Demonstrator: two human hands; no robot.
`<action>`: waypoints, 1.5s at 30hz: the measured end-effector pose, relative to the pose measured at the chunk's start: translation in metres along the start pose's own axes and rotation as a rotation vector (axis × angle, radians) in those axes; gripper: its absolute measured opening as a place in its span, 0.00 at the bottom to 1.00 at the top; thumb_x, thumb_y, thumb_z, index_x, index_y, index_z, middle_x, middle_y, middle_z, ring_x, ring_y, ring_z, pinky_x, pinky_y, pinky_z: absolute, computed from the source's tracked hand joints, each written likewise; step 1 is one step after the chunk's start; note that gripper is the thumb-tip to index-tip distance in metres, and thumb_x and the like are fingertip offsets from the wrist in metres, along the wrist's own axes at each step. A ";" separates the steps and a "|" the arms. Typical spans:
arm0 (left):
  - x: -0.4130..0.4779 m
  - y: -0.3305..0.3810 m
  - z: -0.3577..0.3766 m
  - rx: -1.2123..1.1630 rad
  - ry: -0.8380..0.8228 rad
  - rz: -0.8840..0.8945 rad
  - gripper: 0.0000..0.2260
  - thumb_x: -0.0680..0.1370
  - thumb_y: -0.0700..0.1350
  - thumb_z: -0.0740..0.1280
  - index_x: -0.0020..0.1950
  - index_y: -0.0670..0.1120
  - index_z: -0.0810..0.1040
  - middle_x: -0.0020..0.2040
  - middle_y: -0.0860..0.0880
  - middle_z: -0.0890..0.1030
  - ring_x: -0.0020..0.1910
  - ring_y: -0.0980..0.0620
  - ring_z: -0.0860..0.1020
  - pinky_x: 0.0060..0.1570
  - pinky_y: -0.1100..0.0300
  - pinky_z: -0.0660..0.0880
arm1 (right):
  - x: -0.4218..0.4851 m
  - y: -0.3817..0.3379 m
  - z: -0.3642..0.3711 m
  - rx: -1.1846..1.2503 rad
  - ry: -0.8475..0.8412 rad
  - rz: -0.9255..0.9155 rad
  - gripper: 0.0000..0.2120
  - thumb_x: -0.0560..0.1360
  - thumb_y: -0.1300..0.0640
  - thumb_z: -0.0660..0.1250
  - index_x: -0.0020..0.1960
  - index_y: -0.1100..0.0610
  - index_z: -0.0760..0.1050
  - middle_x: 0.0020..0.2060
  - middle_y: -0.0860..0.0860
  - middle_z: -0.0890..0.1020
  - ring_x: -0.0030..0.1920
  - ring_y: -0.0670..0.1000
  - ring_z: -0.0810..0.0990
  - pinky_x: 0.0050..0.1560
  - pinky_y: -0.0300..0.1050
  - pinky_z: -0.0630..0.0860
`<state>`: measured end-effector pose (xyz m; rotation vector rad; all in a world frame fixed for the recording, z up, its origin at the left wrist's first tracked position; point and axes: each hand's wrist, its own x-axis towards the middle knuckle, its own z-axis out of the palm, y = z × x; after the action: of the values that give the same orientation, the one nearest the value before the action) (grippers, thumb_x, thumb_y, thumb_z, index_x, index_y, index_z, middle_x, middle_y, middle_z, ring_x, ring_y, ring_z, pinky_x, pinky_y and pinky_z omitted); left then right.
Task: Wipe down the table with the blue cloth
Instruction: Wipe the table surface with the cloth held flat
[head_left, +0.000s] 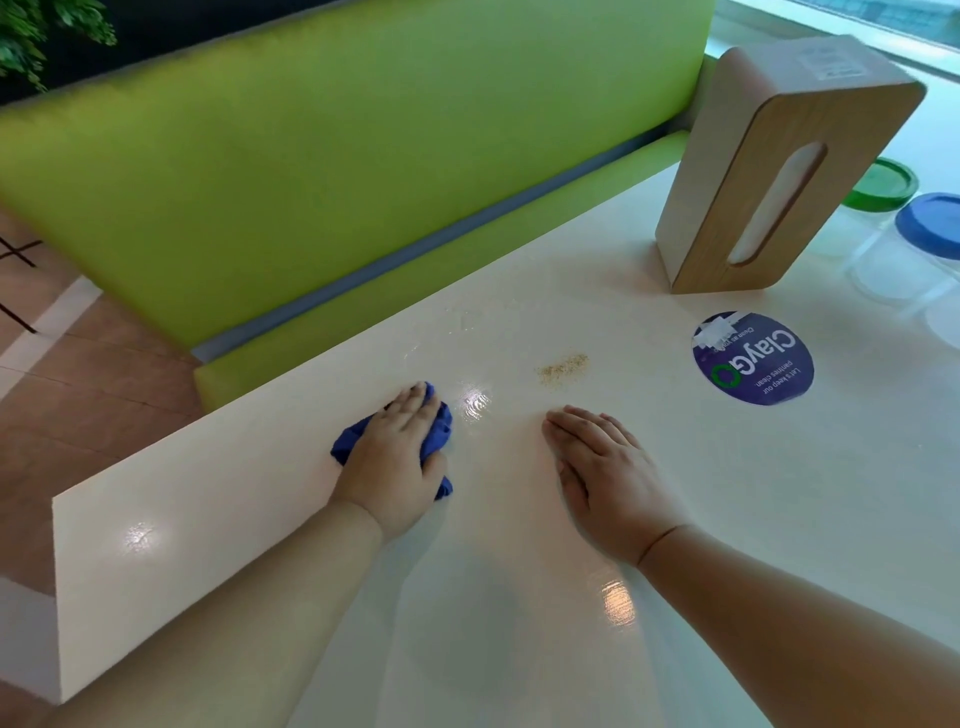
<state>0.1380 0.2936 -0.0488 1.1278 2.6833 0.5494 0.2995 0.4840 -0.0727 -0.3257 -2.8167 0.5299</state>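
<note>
The white glossy table (519, 597) fills the lower part of the view. My left hand (397, 457) presses down on the bunched blue cloth (440, 428) near the table's far-left edge, with its thumb curled round the cloth's right side. Blue folds stick out on both sides of the hand. My right hand (605, 470) lies flat on the table, palm down and fingers straight, to the right of the cloth. A small patch of brown crumbs (562, 370) lies just beyond my right hand's fingertips. A wet shine (475, 402) sits on the table right of the cloth.
A wooden tissue box (769, 171) stands upright at the back right. Clear containers with a green lid (883, 187) and a blue lid (930, 223) sit beside it. A round purple sticker (753, 358) is stuck to the table. A green bench (311, 156) runs behind the table.
</note>
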 end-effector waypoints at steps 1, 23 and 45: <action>-0.001 -0.004 -0.002 0.009 -0.005 0.018 0.25 0.77 0.44 0.60 0.75 0.45 0.61 0.77 0.49 0.57 0.76 0.55 0.53 0.71 0.69 0.43 | 0.000 0.000 0.000 0.000 0.001 0.000 0.19 0.76 0.57 0.59 0.65 0.56 0.74 0.64 0.50 0.77 0.67 0.52 0.72 0.70 0.52 0.64; 0.009 0.051 0.027 0.033 -0.059 0.111 0.27 0.77 0.53 0.53 0.75 0.46 0.59 0.77 0.48 0.55 0.77 0.52 0.52 0.75 0.53 0.50 | 0.000 0.001 -0.002 -0.004 -0.036 0.009 0.19 0.77 0.56 0.59 0.67 0.57 0.73 0.65 0.50 0.75 0.68 0.52 0.70 0.71 0.52 0.63; 0.018 0.002 0.007 0.074 -0.043 0.109 0.26 0.78 0.47 0.59 0.75 0.48 0.59 0.77 0.51 0.55 0.76 0.55 0.51 0.75 0.61 0.46 | -0.001 0.000 -0.001 0.009 -0.010 0.017 0.20 0.77 0.55 0.56 0.66 0.55 0.73 0.65 0.48 0.76 0.68 0.50 0.71 0.70 0.50 0.62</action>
<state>0.1292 0.3098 -0.0551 1.2966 2.6379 0.4408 0.3010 0.4838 -0.0718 -0.3470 -2.8228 0.5493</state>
